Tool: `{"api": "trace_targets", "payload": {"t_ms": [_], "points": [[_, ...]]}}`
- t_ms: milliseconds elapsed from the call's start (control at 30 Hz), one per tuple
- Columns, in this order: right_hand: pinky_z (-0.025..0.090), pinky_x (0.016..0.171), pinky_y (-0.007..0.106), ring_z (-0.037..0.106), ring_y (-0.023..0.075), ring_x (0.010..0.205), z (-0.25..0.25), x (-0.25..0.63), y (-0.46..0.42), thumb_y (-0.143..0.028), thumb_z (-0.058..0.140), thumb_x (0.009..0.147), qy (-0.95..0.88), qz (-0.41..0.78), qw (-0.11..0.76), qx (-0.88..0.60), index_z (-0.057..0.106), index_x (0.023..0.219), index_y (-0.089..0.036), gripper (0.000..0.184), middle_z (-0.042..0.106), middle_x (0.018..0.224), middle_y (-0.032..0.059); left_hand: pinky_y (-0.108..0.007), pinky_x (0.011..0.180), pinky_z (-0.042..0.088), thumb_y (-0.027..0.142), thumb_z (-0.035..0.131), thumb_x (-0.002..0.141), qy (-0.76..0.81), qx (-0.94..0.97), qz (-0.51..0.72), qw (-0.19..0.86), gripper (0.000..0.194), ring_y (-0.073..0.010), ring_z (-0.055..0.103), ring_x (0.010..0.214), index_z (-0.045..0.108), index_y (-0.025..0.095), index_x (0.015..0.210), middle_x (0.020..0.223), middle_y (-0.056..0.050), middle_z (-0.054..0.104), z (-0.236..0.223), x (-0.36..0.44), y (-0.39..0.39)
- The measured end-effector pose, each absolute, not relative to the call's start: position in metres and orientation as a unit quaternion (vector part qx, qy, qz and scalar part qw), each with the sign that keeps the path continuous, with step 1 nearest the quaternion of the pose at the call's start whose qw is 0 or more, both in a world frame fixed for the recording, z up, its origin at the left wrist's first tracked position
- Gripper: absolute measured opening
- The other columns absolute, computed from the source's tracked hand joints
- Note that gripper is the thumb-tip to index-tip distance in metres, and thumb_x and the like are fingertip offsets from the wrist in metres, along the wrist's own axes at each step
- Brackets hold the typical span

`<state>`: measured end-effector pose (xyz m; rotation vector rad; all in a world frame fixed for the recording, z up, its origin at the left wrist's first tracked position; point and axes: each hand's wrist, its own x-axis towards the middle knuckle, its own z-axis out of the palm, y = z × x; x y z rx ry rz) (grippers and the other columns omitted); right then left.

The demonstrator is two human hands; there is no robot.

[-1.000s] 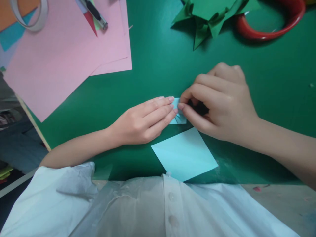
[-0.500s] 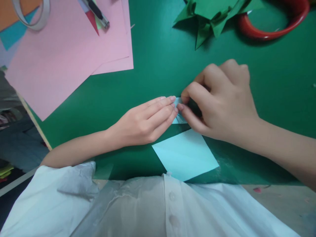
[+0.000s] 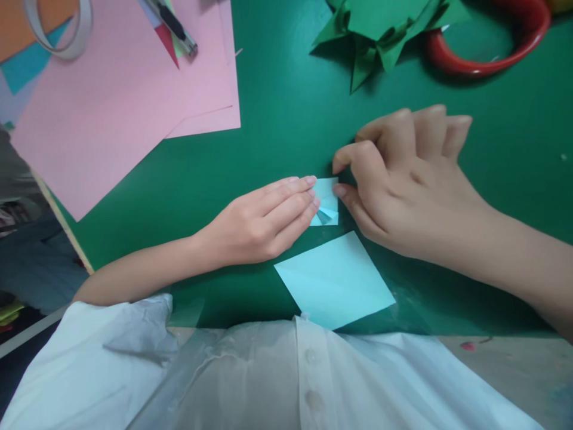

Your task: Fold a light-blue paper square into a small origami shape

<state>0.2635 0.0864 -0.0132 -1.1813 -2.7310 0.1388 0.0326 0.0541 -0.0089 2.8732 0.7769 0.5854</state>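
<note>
A small folded piece of light-blue paper [image 3: 330, 194] lies on the green tabletop, with creased flaps showing near its lower edge. My left hand [image 3: 268, 221] rests flat, fingers stretched out, its fingertips pressing on the left part of that paper and hiding it. At the paper's right edge is my right hand [image 3: 403, 173], its thumb tip at the edge and its bent index finger a little above, with a gap between them. Just below lies a separate light-blue paper square [image 3: 335, 280], turned at an angle.
Pink paper sheets [image 3: 134, 77] cover the upper left, with a utility knife [image 3: 174, 27] and a white tape ring [image 3: 67, 45] on them. At the top right sit a green folded-paper shape [image 3: 380, 30] and a red ring-shaped object [image 3: 483, 65]. The green tabletop [image 3: 268, 137] lies beneath.
My right hand has moved right and its thumb and index finger have parted, uncovering more of the folded paper. My left hand stays nearly where it was.
</note>
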Motion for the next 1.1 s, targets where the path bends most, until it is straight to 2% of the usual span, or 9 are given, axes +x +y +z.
{"api": "trace_targets", "payload": {"t_ms": [133, 300, 400, 533, 700, 867, 967, 1100], "points": [[0.038, 0.069, 0.041, 0.047, 0.0264, 0.094, -0.016, 0.264, 0.089, -0.036, 0.037, 0.096, -0.923, 0.009, 0.105, -0.369, 0.050, 0.100, -0.014, 0.026, 0.051, 0.104, 0.0139, -0.038, 0.103, 0.061, 0.015, 0.050, 0.097, 0.253, 0.946, 0.201, 0.024, 0.022, -0.0247, 0.067, 0.118, 0.062, 0.005, 0.111, 0.107, -0.011, 0.072, -0.007, 0.034, 0.055], [0.040, 0.069, 0.040, 0.046, 0.0219, 0.091, -0.017, 0.264, 0.092, -0.032, 0.024, 0.100, -0.933, -0.005, 0.108, -0.343, 0.051, 0.096, -0.014, 0.032, 0.052, 0.101, 0.0095, -0.038, 0.105, 0.059, 0.014, 0.051, 0.096, 0.252, 0.947, 0.194, 0.048, 0.022, -0.0254, 0.067, 0.118, 0.060, 0.002, 0.112, 0.109, -0.014, 0.070, -0.007, 0.034, 0.055], [0.040, 0.068, 0.039, 0.047, 0.0214, 0.089, -0.017, 0.265, 0.094, -0.031, 0.027, 0.099, -0.937, -0.014, 0.119, -0.328, 0.052, 0.093, -0.014, 0.031, 0.052, 0.096, 0.0094, -0.039, 0.106, 0.058, 0.014, 0.049, 0.096, 0.261, 0.943, 0.197, 0.060, 0.022, -0.0257, 0.065, 0.121, 0.060, 0.004, 0.112, 0.111, -0.013, 0.069, -0.007, 0.034, 0.055], [0.037, 0.065, 0.037, 0.047, 0.0209, 0.085, -0.015, 0.265, 0.094, -0.035, 0.029, 0.099, -0.940, -0.026, 0.128, -0.316, 0.051, 0.089, -0.013, 0.033, 0.051, 0.090, 0.0100, -0.042, 0.109, 0.055, 0.019, 0.044, 0.098, 0.286, 0.932, 0.215, 0.052, 0.023, -0.0254, 0.060, 0.128, 0.059, 0.011, 0.114, 0.123, -0.012, 0.066, -0.008, 0.033, 0.055], [0.036, 0.066, 0.035, 0.046, 0.0180, 0.082, -0.013, 0.263, 0.087, -0.046, 0.024, 0.100, -0.939, -0.029, 0.109, -0.326, 0.050, 0.082, -0.015, 0.044, 0.049, 0.086, 0.0071, -0.044, 0.105, 0.056, 0.024, 0.049, 0.096, 0.295, 0.929, 0.221, 0.045, 0.024, -0.0271, 0.061, 0.126, 0.060, 0.013, 0.114, 0.126, -0.013, 0.065, -0.008, 0.030, 0.056], [0.036, 0.066, 0.037, 0.048, 0.0207, 0.082, -0.012, 0.260, 0.080, -0.057, 0.026, 0.099, -0.933, 0.020, 0.104, -0.344, 0.054, 0.077, -0.017, 0.054, 0.050, 0.084, 0.0083, -0.043, 0.096, 0.061, 0.022, 0.055, 0.094, 0.301, 0.924, 0.234, 0.037, 0.018, -0.0237, 0.067, 0.116, 0.062, 0.016, 0.110, 0.117, -0.009, 0.069, -0.010, 0.029, 0.056], [0.038, 0.068, 0.039, 0.049, 0.0225, 0.085, -0.011, 0.260, 0.080, -0.060, 0.030, 0.097, -0.927, 0.061, 0.096, -0.358, 0.056, 0.078, -0.018, 0.052, 0.051, 0.086, 0.0090, -0.037, 0.093, 0.063, 0.018, 0.059, 0.092, 0.287, 0.928, 0.237, 0.027, 0.010, -0.0204, 0.069, 0.110, 0.065, 0.018, 0.101, 0.110, -0.006, 0.071, -0.008, 0.029, 0.056], [0.038, 0.065, 0.038, 0.049, 0.0231, 0.082, -0.011, 0.261, 0.081, -0.060, 0.031, 0.097, -0.930, 0.057, 0.094, -0.351, 0.053, 0.077, -0.019, 0.051, 0.051, 0.084, 0.0090, -0.035, 0.088, 0.064, 0.018, 0.063, 0.089, 0.281, 0.928, 0.245, 0.010, 0.003, -0.0191, 0.071, 0.103, 0.066, 0.017, 0.091, 0.102, -0.004, 0.073, -0.007, 0.028, 0.056]]}}
